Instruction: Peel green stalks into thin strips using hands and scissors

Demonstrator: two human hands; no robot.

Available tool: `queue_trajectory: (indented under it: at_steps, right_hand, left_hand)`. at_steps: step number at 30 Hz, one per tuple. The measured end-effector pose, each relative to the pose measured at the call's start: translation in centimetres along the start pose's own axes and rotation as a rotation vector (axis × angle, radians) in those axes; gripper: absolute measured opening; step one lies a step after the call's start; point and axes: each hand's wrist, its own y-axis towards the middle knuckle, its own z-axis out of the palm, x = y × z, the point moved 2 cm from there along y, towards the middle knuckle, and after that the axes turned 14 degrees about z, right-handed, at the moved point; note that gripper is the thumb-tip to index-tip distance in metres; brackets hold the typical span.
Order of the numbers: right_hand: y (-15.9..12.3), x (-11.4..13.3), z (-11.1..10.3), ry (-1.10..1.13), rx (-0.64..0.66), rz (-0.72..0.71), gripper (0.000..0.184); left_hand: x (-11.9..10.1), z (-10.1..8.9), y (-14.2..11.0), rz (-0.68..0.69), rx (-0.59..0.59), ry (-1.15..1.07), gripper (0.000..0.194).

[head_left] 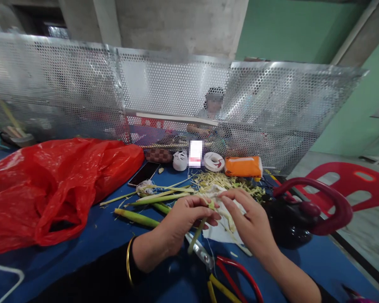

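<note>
My left hand [183, 216] pinches a narrow green plant strip [196, 237], whose lower end hangs below my fingers. Close beside it, my right hand [252, 216] has thumb and fingers drawn together by the strip's upper end; what lies between them is too small to make out. Under my hands are a white cloth or paper [219, 233] and pale peeled pieces. Scissors [205, 256] with one red and one yellow handle lie just below, blades partly hidden by my left hand. Green stalks [137, 217] lie to the left of my hands.
A red plastic bag [63, 181] covers the left. Shredded plant strips [230, 183], white string [180, 161], a tape-like roll [214, 161], an orange packet [243, 166] and a phone [143, 174] lie behind. A dark kettle [290, 227] stands right. Behind the perforated metal screen [173, 84] sits a person.
</note>
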Motion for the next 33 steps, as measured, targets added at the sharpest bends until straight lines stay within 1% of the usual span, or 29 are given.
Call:
queue_trajectory:
  at_steps: [1, 3, 5, 7, 9, 12, 16, 18, 20, 22, 25, 27, 29, 31, 33]
  right_hand:
    - [0.3, -0.5, 0.2, 0.045, 0.052, 0.109, 0.019]
    - [0.7, -1.2, 0.8, 0.149, 0.187, 0.233, 0.024]
    - [0.8, -1.4, 1.3, 0.235, 0.324, 0.28, 0.028]
    - [0.8, -1.3, 1.5, 0.282, 0.416, 0.288, 0.029]
    - [0.7, -1.1, 1.5, 0.279, 0.435, 0.263, 0.029]
    - [0.6, -0.8, 1.3, 0.227, 0.389, 0.218, 0.027]
    - [0.8, -0.9, 1.0, 0.22, 0.376, 0.231, 0.025]
    - [0.9, -0.9, 0.9, 0.213, 0.396, 0.255, 0.03]
    - [1.0, -1.1, 0.9, 0.209, 0.436, 0.321, 0.041]
    - [1.0, -1.3, 0.9, 0.243, 0.482, 0.419, 0.051]
    - [0.5, -1.4, 1.3, 0.359, 0.581, 0.544, 0.055]
    - [0.0, -1.3, 1.7, 0.435, 0.666, 0.595, 0.053]
    - [-0.4, -1.2, 2.1, 0.512, 0.727, 0.651, 0.042]
    - [-0.6, -1.0, 2.4, 0.601, 0.736, 0.739, 0.032]
    - [-0.7, -0.9, 2.5, 0.7, 0.69, 0.822, 0.029]
  left_hand:
    - [0.1, 0.1, -0.1, -0.005, 0.02, 0.001, 0.021]
    - [0.3, 0.1, -0.1, 0.004, 0.05, 0.012, 0.02]
    - [0.5, 0.0, -0.1, 0.017, 0.07, 0.037, 0.024]
    - [0.6, -0.1, 0.0, 0.016, 0.075, 0.055, 0.025]
    - [0.6, -0.2, 0.1, 0.008, 0.066, 0.06, 0.025]
    - [0.5, -0.3, 0.1, 0.007, 0.064, 0.058, 0.024]
    - [0.5, -0.3, 0.1, -0.016, 0.078, 0.067, 0.024]
    - [0.6, -0.4, 0.0, -0.028, 0.098, 0.083, 0.024]
    - [0.6, -0.4, -0.1, -0.047, 0.141, 0.107, 0.026]
    - [0.6, -0.3, -0.2, -0.084, 0.193, 0.131, 0.03]
    - [0.7, 0.2, -0.5, -0.144, 0.245, 0.145, 0.031]
    - [1.0, 0.6, -0.6, -0.169, 0.264, 0.154, 0.027]
    - [1.4, 0.9, -0.7, -0.184, 0.273, 0.159, 0.023]
    - [1.8, 1.2, -0.7, -0.192, 0.28, 0.161, 0.02]
    - [2.2, 1.2, -0.7, -0.199, 0.289, 0.166, 0.02]
